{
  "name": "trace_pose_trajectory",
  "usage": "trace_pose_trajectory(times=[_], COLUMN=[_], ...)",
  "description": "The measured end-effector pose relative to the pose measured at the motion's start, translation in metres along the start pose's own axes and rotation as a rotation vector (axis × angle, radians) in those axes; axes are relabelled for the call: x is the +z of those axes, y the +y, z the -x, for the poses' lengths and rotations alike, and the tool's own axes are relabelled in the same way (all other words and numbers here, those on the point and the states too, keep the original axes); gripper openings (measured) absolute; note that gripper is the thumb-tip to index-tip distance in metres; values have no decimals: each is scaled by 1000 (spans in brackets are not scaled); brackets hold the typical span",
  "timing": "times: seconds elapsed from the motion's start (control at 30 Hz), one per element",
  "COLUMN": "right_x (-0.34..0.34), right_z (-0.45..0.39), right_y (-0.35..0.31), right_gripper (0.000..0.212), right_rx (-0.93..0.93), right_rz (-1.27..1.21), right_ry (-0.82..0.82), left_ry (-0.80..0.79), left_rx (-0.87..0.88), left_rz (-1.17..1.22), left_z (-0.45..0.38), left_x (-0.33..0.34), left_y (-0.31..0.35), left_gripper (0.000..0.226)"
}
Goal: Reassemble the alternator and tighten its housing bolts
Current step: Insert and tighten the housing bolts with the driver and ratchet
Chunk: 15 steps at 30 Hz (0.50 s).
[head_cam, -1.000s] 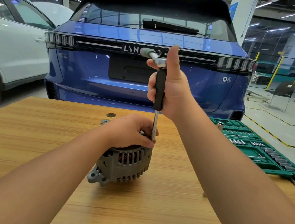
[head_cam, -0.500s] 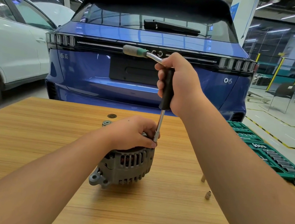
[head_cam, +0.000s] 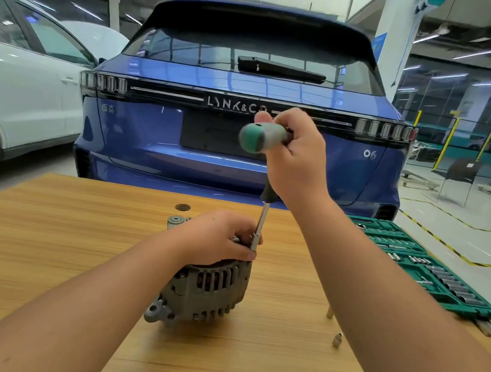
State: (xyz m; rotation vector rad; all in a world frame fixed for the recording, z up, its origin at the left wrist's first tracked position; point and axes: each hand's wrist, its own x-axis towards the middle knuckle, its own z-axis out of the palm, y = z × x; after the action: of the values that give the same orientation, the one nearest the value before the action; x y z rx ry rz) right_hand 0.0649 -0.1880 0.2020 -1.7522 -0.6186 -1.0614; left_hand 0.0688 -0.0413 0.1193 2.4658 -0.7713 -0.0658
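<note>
A grey finned alternator (head_cam: 204, 291) stands on the wooden table (head_cam: 48, 240). My left hand (head_cam: 217, 237) grips its top, and its fingertips steady the lower end of a steel driver shaft (head_cam: 259, 224) that stands nearly upright on the housing's right edge. My right hand (head_cam: 296, 158) grips the driver's black handle high above it. A ratchet handle with a green and grey grip (head_cam: 259, 137) sticks out of that fist toward the left. The bolt under the shaft tip is hidden by my fingers.
An open green socket set case (head_cam: 430, 271) lies along the table's right edge. A loose socket (head_cam: 337, 339) and a short bit (head_cam: 329, 313) lie right of the alternator. A small dark disc (head_cam: 182, 207) sits at the table's far side. Beyond stand a blue car and a white car.
My right hand has turned the tool: the green-tipped ratchet handle has swung round and now points toward me and left. My left hand stays on the alternator.
</note>
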Motion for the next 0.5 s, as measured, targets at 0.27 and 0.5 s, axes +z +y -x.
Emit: trace_pose_trajectory(times=[0.27, 0.5], right_x=[2, -1], right_z=[6, 0], right_y=[-7, -5], right_gripper=[64, 65], right_rx=[808, 822], right_rz=[-829, -857], right_ry=[-50, -78], left_ry=[-26, -23], left_rx=[-33, -16], left_rz=[22, 45], left_z=[-1, -3], left_x=[-1, -1], left_y=[1, -1], left_gripper=[27, 30])
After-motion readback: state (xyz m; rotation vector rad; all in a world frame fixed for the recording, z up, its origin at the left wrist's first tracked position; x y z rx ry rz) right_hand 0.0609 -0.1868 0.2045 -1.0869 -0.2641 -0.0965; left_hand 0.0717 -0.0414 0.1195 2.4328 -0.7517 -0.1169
